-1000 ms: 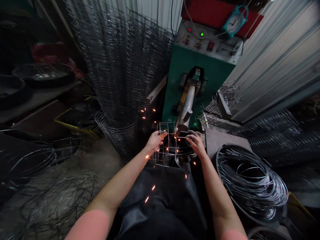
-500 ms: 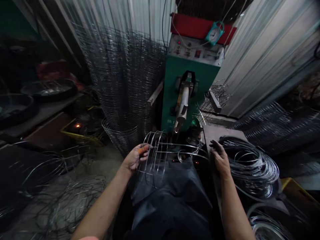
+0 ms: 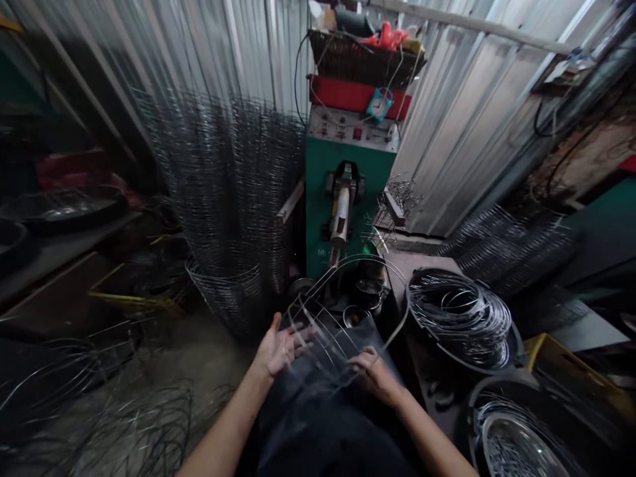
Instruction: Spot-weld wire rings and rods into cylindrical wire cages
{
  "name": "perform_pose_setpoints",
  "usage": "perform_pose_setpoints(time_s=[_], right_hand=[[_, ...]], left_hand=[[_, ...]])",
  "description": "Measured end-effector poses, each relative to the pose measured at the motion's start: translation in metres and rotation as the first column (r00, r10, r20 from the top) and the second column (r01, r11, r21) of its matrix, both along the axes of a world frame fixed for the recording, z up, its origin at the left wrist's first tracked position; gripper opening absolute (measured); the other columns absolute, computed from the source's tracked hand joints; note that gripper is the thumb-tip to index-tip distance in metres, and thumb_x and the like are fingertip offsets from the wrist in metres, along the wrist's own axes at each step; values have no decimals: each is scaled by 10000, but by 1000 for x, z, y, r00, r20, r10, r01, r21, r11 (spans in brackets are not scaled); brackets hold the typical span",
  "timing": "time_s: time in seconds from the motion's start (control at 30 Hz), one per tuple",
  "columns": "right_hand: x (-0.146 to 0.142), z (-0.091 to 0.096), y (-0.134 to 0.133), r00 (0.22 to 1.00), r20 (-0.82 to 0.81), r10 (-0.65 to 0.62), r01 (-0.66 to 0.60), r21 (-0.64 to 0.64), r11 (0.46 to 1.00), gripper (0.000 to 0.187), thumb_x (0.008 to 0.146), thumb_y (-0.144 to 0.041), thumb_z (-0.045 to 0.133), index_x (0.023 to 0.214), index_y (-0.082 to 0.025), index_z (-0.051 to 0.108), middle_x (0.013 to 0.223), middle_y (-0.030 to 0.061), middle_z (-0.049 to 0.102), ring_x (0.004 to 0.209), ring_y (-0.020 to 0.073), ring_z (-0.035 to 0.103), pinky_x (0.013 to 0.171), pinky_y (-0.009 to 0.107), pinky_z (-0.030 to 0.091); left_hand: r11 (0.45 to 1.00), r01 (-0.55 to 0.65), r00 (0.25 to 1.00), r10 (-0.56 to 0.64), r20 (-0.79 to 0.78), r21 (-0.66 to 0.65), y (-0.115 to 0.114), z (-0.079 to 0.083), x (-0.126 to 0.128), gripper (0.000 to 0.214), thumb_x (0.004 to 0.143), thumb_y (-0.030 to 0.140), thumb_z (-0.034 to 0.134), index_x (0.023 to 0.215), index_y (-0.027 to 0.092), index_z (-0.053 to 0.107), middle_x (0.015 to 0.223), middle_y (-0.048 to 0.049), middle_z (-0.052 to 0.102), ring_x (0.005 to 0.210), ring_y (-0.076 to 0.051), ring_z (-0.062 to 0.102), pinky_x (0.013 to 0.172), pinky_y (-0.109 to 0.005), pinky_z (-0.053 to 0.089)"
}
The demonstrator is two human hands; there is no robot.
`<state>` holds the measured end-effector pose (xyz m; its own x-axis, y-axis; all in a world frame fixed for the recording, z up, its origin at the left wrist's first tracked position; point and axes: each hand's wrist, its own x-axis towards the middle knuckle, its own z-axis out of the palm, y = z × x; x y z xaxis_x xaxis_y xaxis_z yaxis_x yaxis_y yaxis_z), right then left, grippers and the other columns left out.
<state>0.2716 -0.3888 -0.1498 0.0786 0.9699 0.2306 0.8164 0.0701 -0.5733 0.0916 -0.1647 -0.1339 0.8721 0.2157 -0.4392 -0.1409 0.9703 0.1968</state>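
A bent-wire frame (image 3: 332,339) with crossing bars and a large rounded loop hangs over my dark apron (image 3: 318,424), partly blurred. My left hand (image 3: 282,348) is at its left side, palm turned up and fingers spread, with the fingertips against or just behind the wires. At the frame's lower right, my right hand (image 3: 376,372) has its fingers curled on the wire edge. Just beyond the frame stands a green spot welder (image 3: 318,199), its electrode arm (image 3: 340,212) pointing down above the loop's upper end.
Tall stacks of wire frames (image 3: 213,179) lean at the left. On the right, a black basin (image 3: 514,344) holds coiled wire rings (image 3: 467,318); another basin (image 3: 472,424) sits nearer. Loose wires (image 3: 124,430) cover the floor at left. A yellow crate (image 3: 541,351) stands far right.
My right hand has come in from the right onto the wire frame. The frame has turned, its loop now swung up and right. My left hand's fingers have spread. The view has tilted up.
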Motion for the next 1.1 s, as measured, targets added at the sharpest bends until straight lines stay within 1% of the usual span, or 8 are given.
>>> perform_pose_setpoints(time_s=[0.1, 0.17, 0.3, 0.4, 0.53, 0.77, 0.93, 1.1], right_hand=[[-1, 5, 19, 951, -205, -231, 257, 115, 959, 353, 921, -402, 306, 919, -196, 593, 759, 46, 631, 689, 159, 574, 648, 267, 461], [-5, 7, 36, 879, -311, -360, 417, 140, 898, 351, 907, -417, 321, 836, -190, 578, 641, 18, 574, 562, 138, 516, 543, 237, 425], [-15, 19, 65, 807, -422, -412, 514, 159, 843, 310, 882, -407, 348, 774, -194, 545, 617, 3, 538, 534, 128, 480, 534, 229, 403], [-21, 31, 83, 787, -475, -393, 510, 142, 849, 298, 873, -409, 351, 733, -200, 511, 637, 9, 545, 568, 136, 500, 556, 232, 413], [-23, 41, 100, 761, -505, -407, 522, 104, 847, 316, 876, -417, 330, 718, -204, 502, 642, 14, 557, 587, 147, 522, 561, 240, 433], [4, 61, 78, 909, -237, -342, 346, -29, 938, 275, 855, -404, 447, 921, -212, 633, 867, 60, 677, 820, 212, 629, 739, 311, 482], [64, 91, 95, 877, -23, -480, 460, 325, 826, 355, 823, -455, 509, 1030, -188, 615, 1044, 113, 629, 1010, 250, 556, 888, 394, 429], [115, 97, 150, 958, 103, -268, 248, 174, 953, 295, 812, -453, 527, 923, -209, 650, 939, 78, 666, 943, 251, 582, 907, 440, 382]], left_hand=[[989, -116, 985, 126, -113, 94, -8, 11, 10, 691, 844, 569, 303, 1337, 91, 223, 1165, -243, 560, 969, -285, 615, 764, -491, 487], [940, -178, 947, 244, -208, 291, -20, 21, 15, 731, 823, 589, 348, 1378, 150, 163, 1265, -219, 493, 1072, -260, 562, 827, -458, 464], [627, -134, 908, 389, -159, 767, -48, 29, 25, 740, 703, 445, 654, 1337, 234, 337, 1313, -129, 465, 1214, -237, 434, 967, -351, 362], [477, -101, 914, 392, -109, 873, -59, 26, 40, 784, 603, 319, 762, 1290, 222, 399, 1107, -87, 576, 1057, -211, 539, 921, -338, 399], [506, -215, 890, 454, -45, 835, -54, 25, 62, 700, 646, 343, 719, 1255, 233, 391, 804, 18, 536, 682, -110, 560, 634, -255, 481], [581, -305, 869, 494, -29, 754, -19, 32, 70, 620, 629, 359, 729, 1166, 241, 442, 716, 64, 422, 443, -13, 347, 363, -150, 287], [615, -312, 865, 499, -51, 724, -1, 35, 76, 622, 591, 347, 756, 1126, 235, 460, 700, 77, 404, 422, 4, 295, 348, -138, 241], [627, -311, 880, 474, -33, 715, 7, 31, 90, 629, 588, 384, 747, 1115, 213, 449, 658, 87, 418, 414, -16, 336, 359, -165, 314]])
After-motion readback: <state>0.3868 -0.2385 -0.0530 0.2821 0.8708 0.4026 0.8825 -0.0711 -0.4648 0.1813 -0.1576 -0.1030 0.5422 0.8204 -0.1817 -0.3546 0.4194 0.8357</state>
